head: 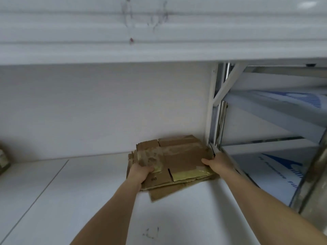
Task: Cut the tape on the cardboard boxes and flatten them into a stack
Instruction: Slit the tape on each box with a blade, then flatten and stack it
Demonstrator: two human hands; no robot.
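Below, both hands held the stack of flattened cardboard boxes (175, 160) lying on the white surface (177, 218), against the far wall beside a metal shelf frame (215, 110) at right. The left hand (139, 173) gripped its near-left edge, thumb curled on top; the right hand (216, 163) clasped its right edge, thumb over the tape (192, 173).

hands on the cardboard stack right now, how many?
2. The left hand grips the near-left edge of the flattened cardboard stack; the right hand holds its right edge, beside the metal rack. Fingers under the stack are hidden.
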